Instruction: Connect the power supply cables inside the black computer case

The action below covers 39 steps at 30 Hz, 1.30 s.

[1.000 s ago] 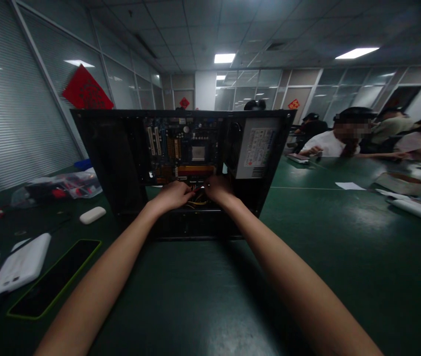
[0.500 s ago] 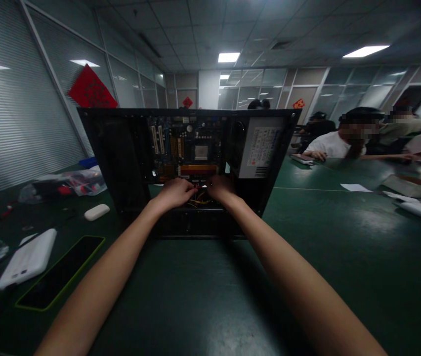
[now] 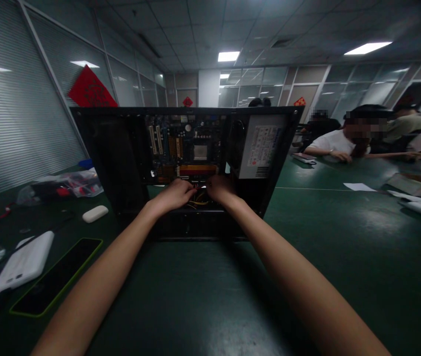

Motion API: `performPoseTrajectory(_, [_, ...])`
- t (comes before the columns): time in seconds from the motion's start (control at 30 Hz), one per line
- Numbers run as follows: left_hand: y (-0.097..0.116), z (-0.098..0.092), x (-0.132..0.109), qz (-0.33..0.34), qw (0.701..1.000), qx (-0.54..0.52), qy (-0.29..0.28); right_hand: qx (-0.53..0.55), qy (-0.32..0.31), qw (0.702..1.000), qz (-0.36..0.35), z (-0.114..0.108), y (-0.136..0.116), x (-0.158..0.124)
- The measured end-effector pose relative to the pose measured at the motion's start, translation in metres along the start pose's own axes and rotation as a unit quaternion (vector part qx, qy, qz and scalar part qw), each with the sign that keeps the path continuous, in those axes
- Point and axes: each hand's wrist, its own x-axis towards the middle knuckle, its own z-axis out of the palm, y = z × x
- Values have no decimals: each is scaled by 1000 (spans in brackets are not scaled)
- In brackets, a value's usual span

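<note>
An open black computer case (image 3: 101,148) stands in front of me, its inside facing me. Both my hands reach into its lower part, just beneath the motherboard (image 3: 186,141). The fingers of my left hand (image 3: 175,194) are pinched together, with a small reddish bit at their tips. Close by on the right, my right hand (image 3: 221,189) is curled closed, its fingertips largely hidden. Thin yellow and dark cables (image 3: 198,200) run between and below the fingers. What either hand grips is too small and dark to name. A silver power supply (image 3: 260,148) fills the upper right of the case.
To the left lie a plastic bag of parts (image 3: 62,188), a white earbud case (image 3: 95,213), a white power bank (image 3: 25,262) and a phone with a green edge (image 3: 57,277). Across the green table (image 3: 317,232), people sit near an open box (image 3: 414,184) and papers.
My hands keep nearly the same closed pose at the cables. The view has shifted slightly. A person across the table has moved a hand to the right.
</note>
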Motion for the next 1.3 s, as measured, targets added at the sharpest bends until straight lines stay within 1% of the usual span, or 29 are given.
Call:
performPoseTrajectory(0.1, [-2, 2, 2, -8, 1000, -1, 4, -1, -1, 1000, -2, 1, 1, 1])
performPoseTrajectory(0.3, [-3, 5, 3, -14, 1000, 1, -14, -11, -6, 1000, -12, 0, 0, 1])
performPoseTrajectory(0.53, [-4, 6, 4, -43, 999, -15, -13, -15, -12, 1000, -6, 1, 1, 4])
performPoseTrajectory(0.67, [-3, 5, 5, -31, 999, -9, -17, -18, -9, 1000, -13, 2, 2, 4])
performPoseTrajectory(0.77, [-2, 4, 4, -23, 1000, -2, -5, -10, -2, 1000, -18, 1, 2, 3])
performPoseTrajectory(0.83, [-1, 4, 3, -22, 1000, -8, 15, -5, -5, 1000, -19, 1, 3, 4])
performPoseTrajectory(0.93, [-2, 4, 1, -39, 998, -36, 33, -5, -8, 1000, -14, 2, 2, 5])
performPoseTrajectory(1.03, [-3, 4, 0, -59, 996, -59, 12, -4, -10, 1000, -7, 2, 1, 6])
performPoseTrajectory(1.13, [-3, 4, 0, -61, 995, -79, -10, 0, -9, 1000, -3, 1, -1, 5])
performPoseTrajectory(1.2, [-2, 5, 0, -54, 995, -85, -11, 1, -8, 1000, -2, 0, -2, 4])
performPoseTrajectory(1.3, [-3, 6, 2, -52, 995, -88, 4, 2, -8, 1000, -2, 1, -2, 3])
